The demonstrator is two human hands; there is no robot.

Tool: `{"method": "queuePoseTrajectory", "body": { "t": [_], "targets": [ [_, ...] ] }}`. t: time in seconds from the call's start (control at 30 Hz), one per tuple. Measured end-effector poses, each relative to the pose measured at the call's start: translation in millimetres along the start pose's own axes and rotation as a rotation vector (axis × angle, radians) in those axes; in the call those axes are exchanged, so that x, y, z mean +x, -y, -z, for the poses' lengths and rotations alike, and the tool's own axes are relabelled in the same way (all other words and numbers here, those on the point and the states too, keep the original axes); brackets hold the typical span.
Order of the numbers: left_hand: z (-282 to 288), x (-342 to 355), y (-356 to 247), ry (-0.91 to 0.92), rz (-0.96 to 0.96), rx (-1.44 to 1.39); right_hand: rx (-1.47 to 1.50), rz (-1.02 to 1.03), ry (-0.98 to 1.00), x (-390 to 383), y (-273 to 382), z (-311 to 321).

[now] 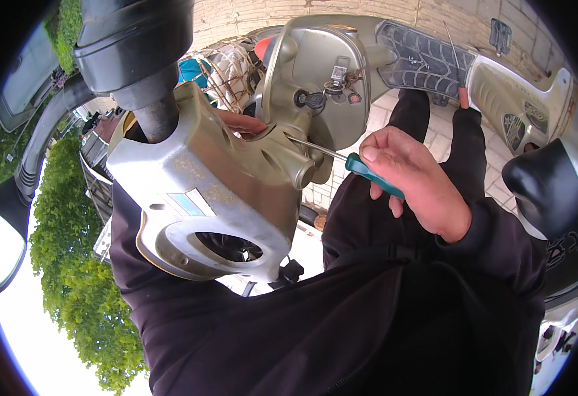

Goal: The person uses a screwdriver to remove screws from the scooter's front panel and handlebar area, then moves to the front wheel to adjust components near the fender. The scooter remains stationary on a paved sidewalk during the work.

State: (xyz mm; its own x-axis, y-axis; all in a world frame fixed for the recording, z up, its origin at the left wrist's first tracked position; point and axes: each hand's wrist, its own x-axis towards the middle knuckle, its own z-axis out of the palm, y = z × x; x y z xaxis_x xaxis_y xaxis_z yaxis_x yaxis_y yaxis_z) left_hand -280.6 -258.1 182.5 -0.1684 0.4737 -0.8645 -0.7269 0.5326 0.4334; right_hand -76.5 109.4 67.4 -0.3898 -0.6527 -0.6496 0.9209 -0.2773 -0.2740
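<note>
My right hand (pixel 415 178) is closed around the teal handle of a screwdriver (pixel 374 175). The metal shaft points left, and its tip meets a recess in the gold-coloured handlebar cover (pixel 236 178) of a scooter. The cover has scuffed paint and a round headlight opening facing down toward me. Past the cover's far edge, fingers of my left hand (pixel 241 123) show, curled against it; the rest of that hand is hidden behind the cover. Keys (pixel 335 78) hang by the scooter's inner front panel (pixel 315 56), just beyond the screwdriver.
A black handlebar grip (pixel 134 46) rises at upper left, with a mirror (pixel 1 247) farther left. On the ribbed footboard (pixel 408 49) lie small screws (pixel 419 63) and a thin rod with an orange handle (pixel 464 98). A wire basket (pixel 229 69) holds bags.
</note>
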Motion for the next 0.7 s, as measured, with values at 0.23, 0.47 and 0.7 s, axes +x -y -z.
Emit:
{"method": "queuePoseTrajectory", "body": {
  "t": [0.23,0.47,0.7],
  "targets": [
    [-6.0,5.3,-0.1,0.008,0.003,0.001,-0.485,0.524,-0.166,-3.6,-22.9,-1.0],
    [-19.0,14.2,15.5,0.016,0.014,-0.031,-0.552,0.573,-0.134,0.9,-14.1,-1.9],
    [-27.7,20.6,18.6,0.006,0.019,-0.048,0.276,-0.241,0.04,2.3,-6.1,4.2]
  ]
}}
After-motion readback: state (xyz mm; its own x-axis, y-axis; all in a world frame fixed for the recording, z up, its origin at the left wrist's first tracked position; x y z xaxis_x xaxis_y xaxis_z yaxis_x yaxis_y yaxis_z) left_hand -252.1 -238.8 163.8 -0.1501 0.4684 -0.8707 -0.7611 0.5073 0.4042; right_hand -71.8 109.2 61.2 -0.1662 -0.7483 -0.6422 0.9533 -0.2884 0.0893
